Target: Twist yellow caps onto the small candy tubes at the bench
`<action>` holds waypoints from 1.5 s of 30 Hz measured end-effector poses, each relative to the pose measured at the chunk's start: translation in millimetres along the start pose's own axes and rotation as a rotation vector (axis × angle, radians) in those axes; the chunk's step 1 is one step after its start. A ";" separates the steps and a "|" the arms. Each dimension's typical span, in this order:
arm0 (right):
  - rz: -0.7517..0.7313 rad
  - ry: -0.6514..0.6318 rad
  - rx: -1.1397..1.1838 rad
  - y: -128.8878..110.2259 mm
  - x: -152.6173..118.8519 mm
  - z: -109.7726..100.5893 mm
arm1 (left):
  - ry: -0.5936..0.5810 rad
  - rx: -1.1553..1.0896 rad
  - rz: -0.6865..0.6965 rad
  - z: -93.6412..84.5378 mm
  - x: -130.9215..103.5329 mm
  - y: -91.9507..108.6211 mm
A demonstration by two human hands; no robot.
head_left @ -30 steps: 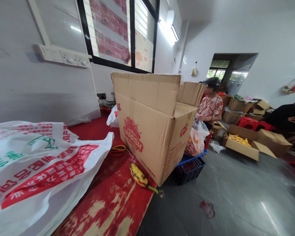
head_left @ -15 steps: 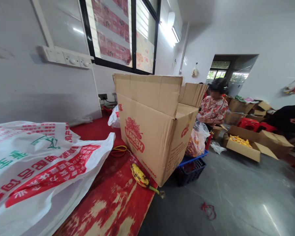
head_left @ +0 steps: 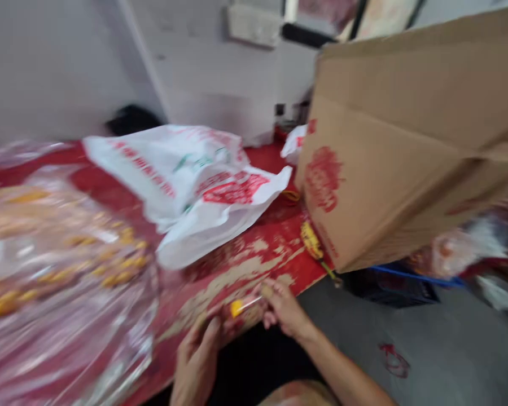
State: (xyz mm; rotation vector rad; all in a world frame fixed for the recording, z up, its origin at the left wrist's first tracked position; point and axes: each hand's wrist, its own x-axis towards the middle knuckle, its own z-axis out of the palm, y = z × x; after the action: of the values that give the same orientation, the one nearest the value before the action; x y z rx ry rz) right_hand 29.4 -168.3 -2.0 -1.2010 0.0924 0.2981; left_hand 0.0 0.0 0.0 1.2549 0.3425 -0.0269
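Small yellow-tipped piece (head_left: pixel 242 306) (blurred, kind unclear) at near desk (head_left: pixel 237 265) edge, pinched between both hands; right hand (head_left: pixel 284 309) fingers closed on it; left hand (head_left: pixel 198 352) grip unclear; cardboard box (head_left: pixel 398 163) far right.

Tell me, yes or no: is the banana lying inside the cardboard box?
No. The banana lies on the red tabletop, outside the cardboard box, against its lower corner.
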 end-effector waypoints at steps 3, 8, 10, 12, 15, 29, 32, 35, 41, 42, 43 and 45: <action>0.070 -0.034 0.069 -0.6 2.2 -3.8 | -0.038 -0.103 -0.055 -10.4 -8.7 -8.6; 0.097 -0.059 0.049 4.7 -2.1 1.4 | -0.100 -0.156 -0.005 -8.8 -13.0 -10.5; 0.083 -0.092 -0.006 7.2 -3.8 3.7 | -0.128 -0.155 -0.023 -8.0 -15.9 -9.8; 0.063 -0.131 -0.066 9.7 -4.2 4.5 | -0.153 -0.164 -0.048 -7.9 -18.3 -8.7; 0.034 -0.189 -0.148 13.2 -3.6 3.6 | -0.161 -0.205 -0.078 -8.8 -19.6 -7.2; 0.136 -0.358 -0.283 17.5 -1.9 2.5 | -0.285 -0.171 -0.151 -13.2 -26.3 -1.8; 0.144 -0.394 -0.282 18.2 0.6 3.2 | -0.287 -0.145 -0.169 -14.4 -25.9 1.4; 0.147 -0.426 -0.279 16.2 2.4 6.3 | -0.266 -0.165 -0.146 -17.3 -24.8 1.4; 0.146 -0.407 -0.311 20.0 3.7 10.0 | -0.188 -0.178 -0.162 -18.5 -23.6 2.1; 0.149 -0.403 -0.310 21.7 4.1 9.3 | -0.176 -0.170 -0.172 -17.6 -23.5 2.8; 0.153 -0.401 -0.299 23.2 4.4 8.4 | -0.173 -0.164 -0.180 -16.5 -23.3 3.3; 0.155 -0.400 -0.264 24.3 4.8 6.5 | -0.183 -0.181 -0.179 -14.8 -22.5 3.3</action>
State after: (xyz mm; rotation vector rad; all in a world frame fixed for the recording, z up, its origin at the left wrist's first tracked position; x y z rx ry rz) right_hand 26.7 -153.4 -22.7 -1.3749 -0.2093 0.6975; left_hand -24.2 11.1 5.2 1.0308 0.2910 -0.2567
